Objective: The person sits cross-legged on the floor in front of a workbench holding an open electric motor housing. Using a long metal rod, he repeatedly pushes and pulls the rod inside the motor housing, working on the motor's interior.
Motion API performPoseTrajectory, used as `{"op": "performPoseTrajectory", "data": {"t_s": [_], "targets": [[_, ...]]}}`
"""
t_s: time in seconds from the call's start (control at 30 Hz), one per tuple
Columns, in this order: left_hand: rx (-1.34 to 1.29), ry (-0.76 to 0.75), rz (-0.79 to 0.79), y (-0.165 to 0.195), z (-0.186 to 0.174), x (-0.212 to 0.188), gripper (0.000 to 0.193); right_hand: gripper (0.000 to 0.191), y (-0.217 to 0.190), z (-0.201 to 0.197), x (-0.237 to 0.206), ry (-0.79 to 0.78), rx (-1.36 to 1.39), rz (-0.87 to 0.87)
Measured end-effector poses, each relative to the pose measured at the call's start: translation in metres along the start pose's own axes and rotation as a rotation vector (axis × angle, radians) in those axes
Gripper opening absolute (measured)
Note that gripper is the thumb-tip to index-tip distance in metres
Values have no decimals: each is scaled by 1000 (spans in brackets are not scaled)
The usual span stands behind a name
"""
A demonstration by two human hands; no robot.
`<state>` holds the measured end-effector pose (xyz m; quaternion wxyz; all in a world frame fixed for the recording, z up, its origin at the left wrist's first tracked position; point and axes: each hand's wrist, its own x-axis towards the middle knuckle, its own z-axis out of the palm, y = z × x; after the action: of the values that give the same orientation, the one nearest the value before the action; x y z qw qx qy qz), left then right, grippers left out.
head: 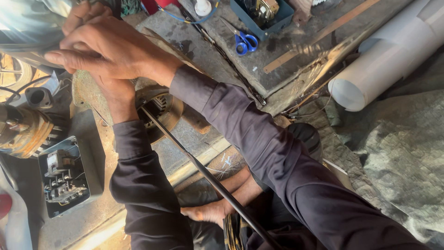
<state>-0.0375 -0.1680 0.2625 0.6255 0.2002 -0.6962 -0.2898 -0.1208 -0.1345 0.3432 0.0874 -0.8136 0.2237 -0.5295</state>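
At one o'clock from me lie blue-handled scissors (245, 43), with a blue tray of parts (262, 14) just beyond them. A white plastic pipe (388, 55) stretches toward two o'clock. At eight o'clock sits an open switch box (64, 178), a rusty motor (21, 132) above it.

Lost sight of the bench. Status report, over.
Right hand over left hand, both pressed against shiny metal housing. Long dark rod slants beneath the forearms. Grip hidden.

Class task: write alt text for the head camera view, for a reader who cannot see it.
Two hands, right hand over left hand, press together above a round metal motor part, a thin dark rod running beneath the sleeved arms. Blue-handled scissors and a white pipe lie nearby.
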Motion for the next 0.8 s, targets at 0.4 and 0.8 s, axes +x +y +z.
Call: {"op": "performPoseTrajectory", "data": {"t_s": [0.4, 0.8], "targets": [[53, -76, 78, 17, -3, -102, 63, 44, -37, -2, -100, -192, -285, -67], [425, -479, 315, 62, 57, -257, 54, 79, -116, 13, -284, 736, 993, 460]]}}
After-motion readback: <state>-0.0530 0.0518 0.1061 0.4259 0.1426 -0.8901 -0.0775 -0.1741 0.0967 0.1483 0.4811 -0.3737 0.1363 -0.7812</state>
